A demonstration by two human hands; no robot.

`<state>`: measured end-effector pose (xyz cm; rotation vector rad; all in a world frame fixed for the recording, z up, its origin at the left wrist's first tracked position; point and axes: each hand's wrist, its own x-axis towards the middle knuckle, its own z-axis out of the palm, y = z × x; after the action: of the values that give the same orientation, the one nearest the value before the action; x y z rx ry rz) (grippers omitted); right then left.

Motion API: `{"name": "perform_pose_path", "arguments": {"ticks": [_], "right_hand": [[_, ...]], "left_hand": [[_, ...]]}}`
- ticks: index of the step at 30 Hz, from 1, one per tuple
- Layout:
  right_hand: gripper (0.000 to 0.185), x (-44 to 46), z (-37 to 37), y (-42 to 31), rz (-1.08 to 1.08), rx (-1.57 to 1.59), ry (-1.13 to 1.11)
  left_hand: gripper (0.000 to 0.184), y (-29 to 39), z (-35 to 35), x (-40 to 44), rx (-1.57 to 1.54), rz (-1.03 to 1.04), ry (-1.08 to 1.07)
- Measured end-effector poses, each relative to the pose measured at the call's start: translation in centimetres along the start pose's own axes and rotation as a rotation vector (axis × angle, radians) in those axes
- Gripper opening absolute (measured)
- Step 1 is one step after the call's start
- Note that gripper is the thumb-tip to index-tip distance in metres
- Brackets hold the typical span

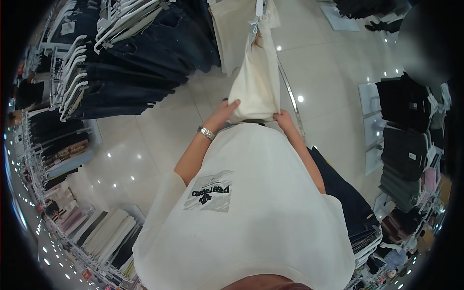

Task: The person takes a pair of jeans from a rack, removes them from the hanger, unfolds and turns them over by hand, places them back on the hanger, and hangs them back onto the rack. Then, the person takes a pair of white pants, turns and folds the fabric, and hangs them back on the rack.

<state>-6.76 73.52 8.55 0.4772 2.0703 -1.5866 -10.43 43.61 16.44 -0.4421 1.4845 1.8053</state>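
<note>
A cream garment (257,79) hangs from a white hanger piece (259,7) at the top centre, with a tie or cord near its upper end. I cannot tell whether it is trousers or a skirt. My left hand (227,111), with a metal watch (207,133) on the wrist, pinches its lower left edge. At the lower right corner, the fingers of my right hand (282,117) are closed on the same cloth. The garment is drawn towards my body, its bottom edge stretched between both hands. Behind it hangs another cream garment (227,36).
Dark jeans (140,77) on white hangers fill racks at the upper left. Folded dark trousers (405,106) hang at the right, and more jeans (343,203) hang close by my right arm. A metal rail (291,94) runs beside the cream garment, above the glossy tiled floor (326,87).
</note>
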Motion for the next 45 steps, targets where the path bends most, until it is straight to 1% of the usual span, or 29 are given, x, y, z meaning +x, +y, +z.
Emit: {"name": "perform_pose_path", "arguments": {"ticks": [3, 5, 6, 8, 9, 12, 15, 18, 20, 23, 26, 30, 32, 35, 39, 41, 45], "right_hand": [[0.033, -0.1, 0.0, 0.8, 0.037, 0.004, 0.022], [0.033, -0.6, -0.2, -0.9, 0.101, 0.053, 0.008], [0.032, -1.0, 0.0, -1.9, 0.083, 0.142, 0.047], [0.029, -2.1, 0.4, -4.5, 0.045, 0.322, 0.130], [0.029, -2.4, 0.1, -5.5, 0.049, 0.349, 0.122], [0.026, -3.4, -0.9, -7.9, 0.053, 0.411, 0.068], [0.023, -4.8, -1.9, -10.4, 0.034, 0.477, -0.010], [0.024, -6.5, -2.2, -13.1, -0.006, 0.627, -0.029], [0.027, -7.1, -2.5, -14.5, -0.039, 0.735, -0.034], [0.030, -8.0, -2.1, -16.8, -0.032, 0.768, 0.000], [0.039, -9.1, -1.8, -18.8, -0.147, 0.713, 0.061], [0.040, -8.1, -2.0, -18.0, -0.138, 0.802, 0.155], [0.039, -7.9, -1.6, -18.1, -0.109, 0.851, 0.185], [0.036, -7.2, -1.3, -17.2, -0.073, 0.936, 0.135], [0.033, -7.8, -1.3, -17.6, -0.047, 0.917, 0.180], [0.032, -7.6, -1.4, -17.8, -0.033, 0.927, 0.191], [0.034, -7.2, -1.6, -17.4, -0.060, 0.958, 0.115]], "left_hand": [[0.055, -0.4, -0.5, 0.0, -0.025, 0.068, 0.220], [0.065, -1.2, -1.2, 0.6, -0.045, 0.121, 0.290], [0.070, -1.7, -1.5, 0.9, -0.053, 0.146, 0.324], [0.070, -0.4, -0.6, 0.2, -0.051, 0.207, 0.372], [0.071, 0.3, -0.1, -0.1, -0.049, 0.238, 0.394], [0.068, 1.2, 0.0, 0.1, -0.005, 0.236, 0.440], [0.052, 3.0, 0.6, -0.3, -0.001, 0.289, 0.407], [0.051, 4.6, 1.0, -0.7, 0.028, 0.278, 0.372], [0.051, 5.7, 1.9, -1.3, -0.090, 0.275, 0.334], [0.050, 7.2, 3.2, -2.4, -0.222, 0.265, 0.322], [0.052, 9.0, 4.1, -4.2, -0.307, 0.283, 0.342], [0.048, 9.3, 3.6, -5.0, -0.348, 0.338, 0.348], [0.046, 8.1, 2.4, -4.0, -0.349, 0.310, 0.361], [0.044, 7.2, 1.8, -3.6, -0.411, 0.281, 0.381], [0.041, 6.1, 0.8, -3.0, -0.513, 0.273, 0.348], [0.040, 6.7, 0.9, -3.3, -0.525, 0.270, 0.332], [0.039, 7.3, 1.2, -3.4, -0.517, 0.236, 0.292]]}}
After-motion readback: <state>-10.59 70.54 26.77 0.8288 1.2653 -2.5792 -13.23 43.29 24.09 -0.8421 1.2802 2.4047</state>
